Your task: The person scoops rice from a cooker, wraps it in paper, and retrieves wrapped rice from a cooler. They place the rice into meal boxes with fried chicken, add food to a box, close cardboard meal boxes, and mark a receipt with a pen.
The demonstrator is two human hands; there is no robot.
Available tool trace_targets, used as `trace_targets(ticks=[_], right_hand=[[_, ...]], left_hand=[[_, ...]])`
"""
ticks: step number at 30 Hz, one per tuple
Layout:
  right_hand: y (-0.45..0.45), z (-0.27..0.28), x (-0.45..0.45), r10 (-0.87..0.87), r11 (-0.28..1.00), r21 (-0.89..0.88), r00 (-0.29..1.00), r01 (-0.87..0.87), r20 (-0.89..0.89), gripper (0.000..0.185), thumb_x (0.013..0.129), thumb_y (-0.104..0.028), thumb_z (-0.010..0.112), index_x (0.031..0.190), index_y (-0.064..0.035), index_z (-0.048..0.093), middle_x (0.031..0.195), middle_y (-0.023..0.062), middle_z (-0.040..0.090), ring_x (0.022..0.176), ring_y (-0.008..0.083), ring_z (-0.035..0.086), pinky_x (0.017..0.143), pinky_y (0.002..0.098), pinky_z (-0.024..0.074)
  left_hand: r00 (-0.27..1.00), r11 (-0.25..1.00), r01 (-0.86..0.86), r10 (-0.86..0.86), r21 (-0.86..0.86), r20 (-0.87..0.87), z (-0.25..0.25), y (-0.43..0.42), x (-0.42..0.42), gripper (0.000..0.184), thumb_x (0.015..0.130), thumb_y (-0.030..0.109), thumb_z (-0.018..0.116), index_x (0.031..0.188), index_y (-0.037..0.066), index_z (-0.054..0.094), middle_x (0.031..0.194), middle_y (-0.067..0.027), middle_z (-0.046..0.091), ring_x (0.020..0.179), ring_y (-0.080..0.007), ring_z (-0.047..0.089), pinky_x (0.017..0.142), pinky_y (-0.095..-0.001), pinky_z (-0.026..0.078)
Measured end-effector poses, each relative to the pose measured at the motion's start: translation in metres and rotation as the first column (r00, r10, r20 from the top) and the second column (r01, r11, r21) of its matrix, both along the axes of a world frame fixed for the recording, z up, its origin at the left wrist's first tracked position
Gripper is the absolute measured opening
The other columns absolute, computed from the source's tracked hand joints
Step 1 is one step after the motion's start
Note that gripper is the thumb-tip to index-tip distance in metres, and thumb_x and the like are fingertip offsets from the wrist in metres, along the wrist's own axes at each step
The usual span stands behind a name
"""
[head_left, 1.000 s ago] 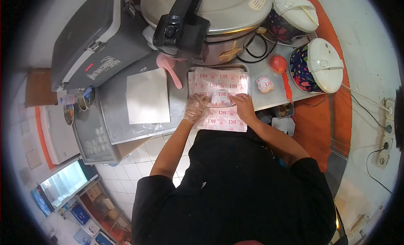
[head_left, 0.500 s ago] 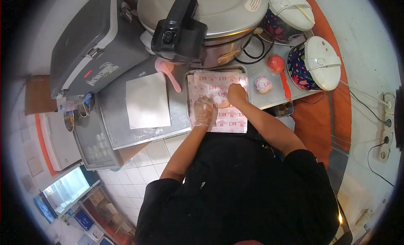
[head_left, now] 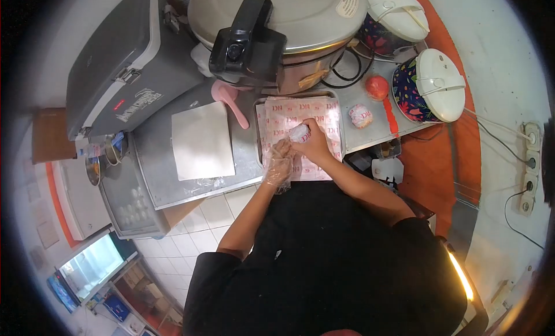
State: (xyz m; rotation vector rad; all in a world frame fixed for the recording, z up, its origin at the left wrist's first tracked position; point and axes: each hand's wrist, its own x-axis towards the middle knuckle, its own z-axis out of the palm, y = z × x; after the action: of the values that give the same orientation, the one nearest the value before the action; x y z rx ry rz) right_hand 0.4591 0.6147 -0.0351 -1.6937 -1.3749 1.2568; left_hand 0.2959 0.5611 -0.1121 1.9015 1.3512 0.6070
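Observation:
Both hands meet over a tray of printed paper, holding a small bundle (head_left: 299, 132) wrapped in white and red printed paper. My left hand (head_left: 280, 161), in a clear plastic glove, has its fingers closed at the near left side of the bundle. Bare, my right hand (head_left: 313, 146) wraps around the bundle's right side. Beneath them lies a stack of paper sheets (head_left: 318, 109) with red lettering, in a metal tray (head_left: 341, 128). What is inside the bundle is hidden. Another wrapped round bundle (head_left: 361, 116) sits right of the tray.
Left of the tray are a pink ladle-like scoop (head_left: 231, 105) and a white sheet stack (head_left: 202, 142). A large metal cooker (head_left: 312, 24) stands behind, with a grey cooler box (head_left: 139, 76) at left. Right are a red round object (head_left: 377, 87) and two flowered pots (head_left: 422, 87).
The bundle has been lifted off the paper sheets and is now wrapped and tilted between both hands. My right hand has moved down and left, closer to my left hand.

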Motion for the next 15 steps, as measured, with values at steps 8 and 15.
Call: trace_targets(ticks=[8, 15], right_hand=[[0.013, 0.018, 0.055, 0.113, 0.947, -0.261, 0.955, -0.187, -0.274, 0.058, 0.069, -0.006, 0.08, 0.114, -0.0103, 0.043, 0.091, 0.0062, 0.056, 0.077, 0.0149, 0.058, 0.055, 0.0286, 0.049], [0.016, 0.029, 0.101, 0.017, 0.889, -0.413, 0.916, -0.198, -0.402, 0.059, 0.071, -0.007, 0.083, 0.114, -0.0122, 0.043, 0.094, 0.0089, 0.059, 0.071, 0.0159, 0.06, 0.051, 0.0306, 0.0502]], left_hand=[[0.965, 0.939, 0.091, -0.001, -0.33, 0.261, -0.013, 0.012, 0.03, 0.037, 0.098, 0.026, 0.057, 0.126, 0.002, 0.059, 0.125, -0.0081, 0.053, 0.115, -0.0209, 0.053, 0.1, -0.0322, 0.04], [0.967, 0.855, 0.245, -0.179, -0.457, 0.183, 0.006, 0.036, 0.037, 0.057, 0.094, 0.036, 0.062, 0.136, 0.003, 0.047, 0.114, -0.008, 0.057, 0.105, -0.019, 0.056, 0.093, -0.0318, 0.044]])
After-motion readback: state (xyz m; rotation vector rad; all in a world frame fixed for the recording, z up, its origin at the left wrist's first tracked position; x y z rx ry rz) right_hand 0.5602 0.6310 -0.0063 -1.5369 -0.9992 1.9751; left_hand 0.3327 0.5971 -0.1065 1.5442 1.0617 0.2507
